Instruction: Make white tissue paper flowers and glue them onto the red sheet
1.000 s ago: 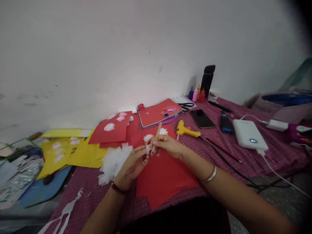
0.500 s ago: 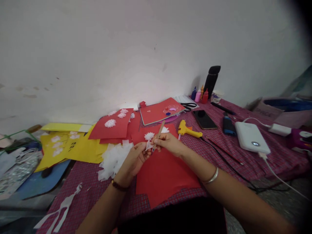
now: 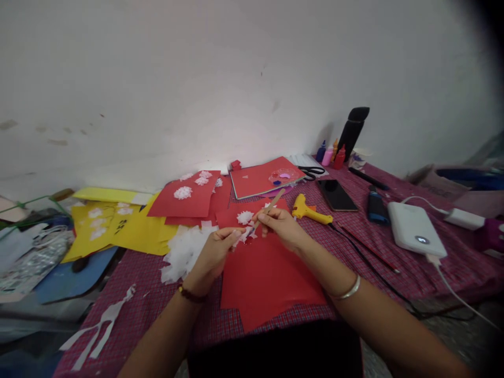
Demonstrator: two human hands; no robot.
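Observation:
My right hand (image 3: 277,226) pinches a slim, flat wooden stick (image 3: 274,200), which slants down to the left. Its lower tip looks bluish and meets a small white paper piece (image 3: 241,237). The fingers of my left hand (image 3: 214,249) are closed on that paper piece. Below both hands lie red paper sheets (image 3: 268,283), with a white ruffled paper flower (image 3: 244,217) on the upper part. A pile of cut white tissue paper (image 3: 185,252) sits just left of my left hand. Another bit of white shows behind my right hand.
Right of my hands are a yellow glue gun (image 3: 309,210), a phone (image 3: 337,194), a red pencil (image 3: 370,249) and a white power bank (image 3: 415,231). Behind lie a palette (image 3: 283,177) with paint and black scissors (image 3: 313,171). Yellow sheets (image 3: 145,236) and flowered red cards (image 3: 205,199) lie left.
My hands have moved slightly apart, and the stick's tip now shows against the white paper. The whole view has shifted a little, so the table's things appear further right.

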